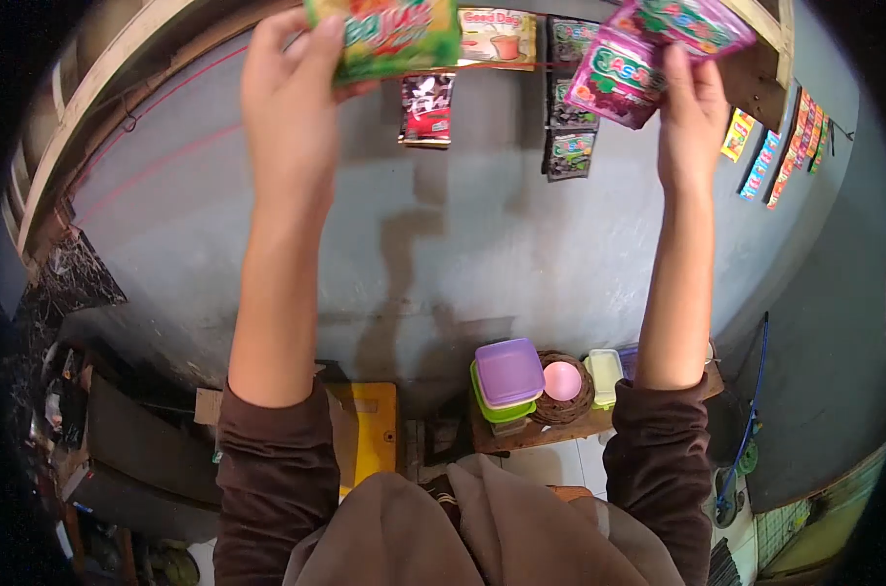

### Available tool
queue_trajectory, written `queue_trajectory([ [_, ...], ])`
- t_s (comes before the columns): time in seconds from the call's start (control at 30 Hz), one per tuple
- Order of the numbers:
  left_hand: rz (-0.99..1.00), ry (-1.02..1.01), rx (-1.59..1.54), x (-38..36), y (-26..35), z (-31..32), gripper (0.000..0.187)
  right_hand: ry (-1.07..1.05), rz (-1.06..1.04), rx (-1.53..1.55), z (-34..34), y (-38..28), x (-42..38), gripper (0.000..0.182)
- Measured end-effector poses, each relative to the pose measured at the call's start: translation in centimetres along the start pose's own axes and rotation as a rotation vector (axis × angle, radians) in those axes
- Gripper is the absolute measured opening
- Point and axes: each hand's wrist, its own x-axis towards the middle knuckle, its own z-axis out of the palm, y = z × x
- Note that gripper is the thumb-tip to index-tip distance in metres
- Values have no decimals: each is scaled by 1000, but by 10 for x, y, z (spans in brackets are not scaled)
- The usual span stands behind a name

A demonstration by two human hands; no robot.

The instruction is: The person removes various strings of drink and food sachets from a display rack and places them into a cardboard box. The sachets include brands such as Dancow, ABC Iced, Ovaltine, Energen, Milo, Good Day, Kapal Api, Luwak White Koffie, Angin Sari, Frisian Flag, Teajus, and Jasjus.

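Observation:
My left hand is raised at the upper left, closed on a green and yellow drink sachet. At the upper right, the fingers of my right hand pinch purple-pink drink sachets, one folded over toward the top edge. Between my hands, a white and orange "Good Day" sachet hangs by a line on the wall. Below it hangs a dark red and black sachet. A strip of black and green sachets hangs just left of my right hand.
Colourful sachet strips hang at the right under a wooden frame. Low down, a bench bears a purple-lidded container, a pink bowl and a pale green box. A yellow box stands left of it.

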Motion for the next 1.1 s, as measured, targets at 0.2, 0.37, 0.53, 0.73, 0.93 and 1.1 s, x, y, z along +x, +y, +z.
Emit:
queue_trajectory([
  [0.2,-108,147,-82,-69,-5,-98,13,53,124,-258,34,-22,-71,18],
  [0.37,-20,325,332,-141,-43,-210,11,4,-180,-604,84,-16,-161,18],
  [0.53,-565,567,250,-218,-45,-315,4,-136,802,98,142,12,-275,22],
  [0.73,-847,768,404,-315,-84,-412,27,-375,1273,487,283,18,-395,35],
  [0.93,-1305,613,232,-334,-107,-475,15,-1081,1046,-185,349,66,-492,30],
  [1.1,-997,23,585,-376,-179,-534,10,-978,734,-322,371,87,-539,32],
])
